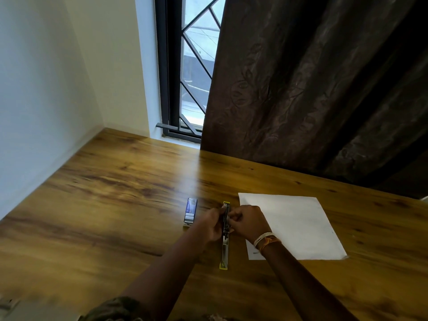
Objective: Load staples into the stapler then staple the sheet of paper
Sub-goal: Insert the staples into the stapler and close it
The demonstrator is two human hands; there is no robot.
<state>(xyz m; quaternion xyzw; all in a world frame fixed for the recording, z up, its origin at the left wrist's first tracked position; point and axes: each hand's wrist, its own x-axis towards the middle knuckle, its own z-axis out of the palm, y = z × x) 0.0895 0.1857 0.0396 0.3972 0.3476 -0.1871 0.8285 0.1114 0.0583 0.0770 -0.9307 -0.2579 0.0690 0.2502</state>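
Observation:
A yellow stapler (pixel 225 251) lies swung fully open on the wooden table (pixel 115 193), stretched from far to near. My left hand (pixel 214 224) grips its middle from the left. My right hand (pixel 249 222) pinches at the same spot from the right, fingers closed over the metal channel; whether staples are between them is hidden. A small blue staple box (pixel 190 212) lies a little to the left of the stapler, partly slid open. The white sheet of paper (pixel 294 225) lies flat to the right, its near left corner under my right wrist.
A dark brown curtain (pixel 312 89) hangs down to the table's far right edge. A barred window (pixel 192 66) and a white wall (pixel 46 89) stand behind and to the left. Bare wood spreads left of the staple box.

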